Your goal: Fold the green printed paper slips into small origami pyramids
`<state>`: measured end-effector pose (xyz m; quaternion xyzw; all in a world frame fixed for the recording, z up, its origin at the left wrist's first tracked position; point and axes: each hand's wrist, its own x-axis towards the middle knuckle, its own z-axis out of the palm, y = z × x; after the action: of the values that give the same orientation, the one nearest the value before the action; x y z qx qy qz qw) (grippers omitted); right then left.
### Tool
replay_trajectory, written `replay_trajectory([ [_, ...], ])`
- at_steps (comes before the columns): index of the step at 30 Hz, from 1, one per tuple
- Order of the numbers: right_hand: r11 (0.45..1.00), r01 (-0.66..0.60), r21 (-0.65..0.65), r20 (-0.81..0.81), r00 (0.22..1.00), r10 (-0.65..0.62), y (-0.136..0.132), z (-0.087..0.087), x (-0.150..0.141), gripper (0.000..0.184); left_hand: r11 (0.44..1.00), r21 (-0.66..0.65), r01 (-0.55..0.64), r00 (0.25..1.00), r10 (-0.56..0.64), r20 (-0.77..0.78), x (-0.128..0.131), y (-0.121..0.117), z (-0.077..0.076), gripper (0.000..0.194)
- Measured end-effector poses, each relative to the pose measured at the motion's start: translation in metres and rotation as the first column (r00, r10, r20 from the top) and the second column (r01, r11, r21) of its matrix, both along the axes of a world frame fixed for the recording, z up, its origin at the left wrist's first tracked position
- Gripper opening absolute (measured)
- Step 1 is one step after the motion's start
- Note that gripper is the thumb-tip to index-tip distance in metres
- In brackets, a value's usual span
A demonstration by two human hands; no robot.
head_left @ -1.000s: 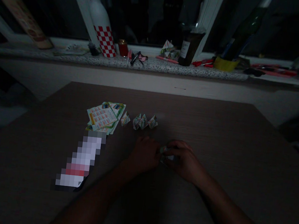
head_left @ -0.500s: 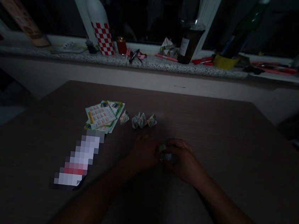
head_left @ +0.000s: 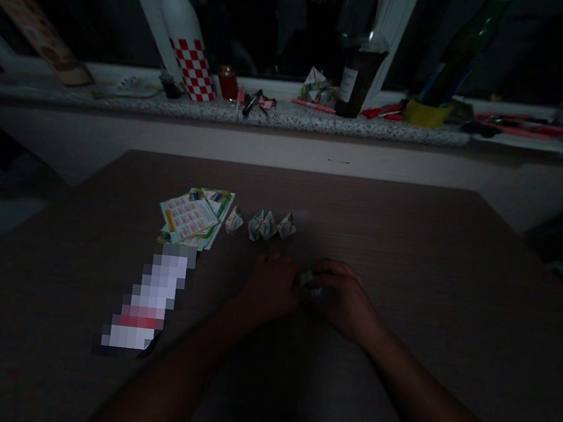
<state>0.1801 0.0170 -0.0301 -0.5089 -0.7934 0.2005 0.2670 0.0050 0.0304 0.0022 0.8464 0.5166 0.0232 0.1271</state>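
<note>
Between my two hands, low over the brown table, is a small folded piece of printed paper, mostly covered by fingers. My left hand is closed at its left side, fingers curled. From the right, my right hand pinches it with thumb and fingers. Just beyond my hands stand several small folded paper shapes with pointed tips, in a loose row. Left of them lies a stack of printed paper sheets. The scene is dim, so the folds in my hands do not show clearly.
A long blurred-out object lies left of my left arm on the table. Along the stone windowsill stand a red-checked white bottle, a dark cup, a green bottle and small clutter.
My right hand's fingers have closed slightly further over the folded paper, and less of it shows. My left hand and the paper shapes on the table keep their places.
</note>
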Motion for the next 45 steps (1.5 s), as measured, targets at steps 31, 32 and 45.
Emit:
replay_trajectory([
  [31, 0.993, -0.115, -0.026, -0.035, 0.993, 0.114, 0.005, -0.003, 0.011, 0.028, 0.97, -0.194, -0.145, 0.989, 0.139, -0.043, -0.005, 0.007, 0.012, 0.021],
  [32, 0.994, -0.108, -0.027, -0.036, 0.994, 0.107, 0.005, -0.003, 0.01, 0.028, 0.965, -0.213, -0.154, 0.988, 0.148, -0.044, -0.009, 0.009, 0.014, 0.018],
  [45, 0.977, -0.211, 0.019, 0.015, 0.977, 0.211, -0.001, 0.001, 0.02, 0.046, 0.982, -0.144, -0.119, 0.975, 0.143, 0.172, -0.027, 0.005, 0.005, 0.016],
])
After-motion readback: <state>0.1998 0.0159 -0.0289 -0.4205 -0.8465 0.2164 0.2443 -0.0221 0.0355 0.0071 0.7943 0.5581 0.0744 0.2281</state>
